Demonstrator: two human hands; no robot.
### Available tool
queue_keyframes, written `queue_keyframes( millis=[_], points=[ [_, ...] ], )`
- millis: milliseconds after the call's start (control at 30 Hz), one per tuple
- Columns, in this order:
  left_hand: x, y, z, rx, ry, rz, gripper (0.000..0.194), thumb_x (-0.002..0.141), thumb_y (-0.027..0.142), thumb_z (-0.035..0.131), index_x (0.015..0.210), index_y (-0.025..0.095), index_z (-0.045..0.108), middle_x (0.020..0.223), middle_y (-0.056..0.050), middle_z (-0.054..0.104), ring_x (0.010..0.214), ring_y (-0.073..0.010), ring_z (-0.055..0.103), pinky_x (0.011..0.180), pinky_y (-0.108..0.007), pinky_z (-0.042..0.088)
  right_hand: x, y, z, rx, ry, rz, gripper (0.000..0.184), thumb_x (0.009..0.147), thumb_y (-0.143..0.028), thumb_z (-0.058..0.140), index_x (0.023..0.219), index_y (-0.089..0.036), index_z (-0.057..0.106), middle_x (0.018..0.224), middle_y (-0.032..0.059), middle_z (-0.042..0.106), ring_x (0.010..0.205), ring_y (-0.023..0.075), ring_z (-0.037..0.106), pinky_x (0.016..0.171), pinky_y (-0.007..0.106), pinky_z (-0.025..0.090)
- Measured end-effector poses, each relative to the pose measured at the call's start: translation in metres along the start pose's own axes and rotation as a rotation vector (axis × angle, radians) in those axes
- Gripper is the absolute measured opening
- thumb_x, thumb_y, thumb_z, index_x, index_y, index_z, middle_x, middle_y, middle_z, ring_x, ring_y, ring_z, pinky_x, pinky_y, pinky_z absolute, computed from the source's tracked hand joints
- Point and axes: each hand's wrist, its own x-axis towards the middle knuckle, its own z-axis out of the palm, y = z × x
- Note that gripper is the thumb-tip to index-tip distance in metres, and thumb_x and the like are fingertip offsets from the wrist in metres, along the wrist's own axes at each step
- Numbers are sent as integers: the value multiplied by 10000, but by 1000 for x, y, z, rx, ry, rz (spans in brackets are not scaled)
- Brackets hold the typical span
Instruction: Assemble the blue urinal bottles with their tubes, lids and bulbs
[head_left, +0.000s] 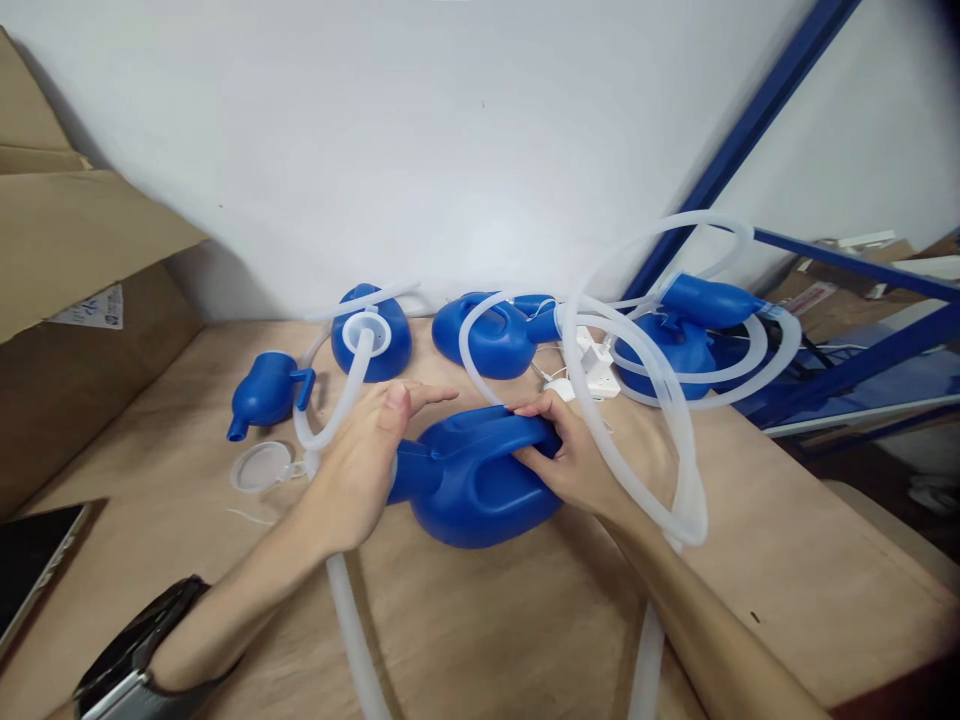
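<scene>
Pinching the rear of the handle between thumb and fingers, the right hand [574, 462] holds a large blue bottle [487, 505] tilted on its side over the brown table [480, 640]. Its neck [414, 472] points left into the left hand [364, 465], which is spread open with straight fingers, the palm at the mouth (the rim is hidden behind it). Beyond the bottle, near the white wall [450, 150], stand another blue bottle [495, 342] and one with a clear hose [352, 385] at its white collar [367, 334]. A small blue jug [266, 388] lies farther left, near a clear round lid [261, 467].
</scene>
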Motion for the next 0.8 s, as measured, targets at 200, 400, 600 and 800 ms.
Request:
queue_keyframes(
  millis=[200, 400, 600, 800],
  points=[
    [0, -2, -5, -130, -67, 168, 776, 1113, 770, 200, 1418, 317, 751, 1516, -50, 724, 1501, -348, 557, 1340, -568, 293, 1, -3, -1, 25, -43, 45, 201, 936, -313, 732, 1054, -299, 570, 1131, 61, 786, 1067, 320, 768, 905, 509, 614],
    [1, -9, -13, -174, -177, 344, 810, 1058, 845, 273, 1458, 301, 721, 1509, -84, 729, 1431, -387, 618, 1238, -542, 428, 3, -4, -2, 5, -47, 60, 209, 943, -339, 736, 1056, -297, 565, 1123, 63, 781, 1045, 316, 757, 883, 498, 616],
    [-6, -2, -8, -12, 100, 195, 458, 1100, 551, 483, 1185, 237, 804, 1222, -81, 835, 1108, -304, 753, 1024, -467, 576, 6, -1, -2, -6, -39, 30, 181, 949, -326, 721, 1063, -287, 586, 1081, 61, 760, 975, 289, 749, 843, 461, 606],
    [8, 8, -61, 340, 354, -107, 467, 986, 569, 533, 1110, 206, 800, 1016, -58, 838, 894, -259, 775, 828, -373, 607, 4, -5, -5, -28, -47, 31, 162, 962, -302, 699, 1085, -283, 597, 1040, 48, 750, 952, 278, 739, 864, 446, 595]
  ],
)
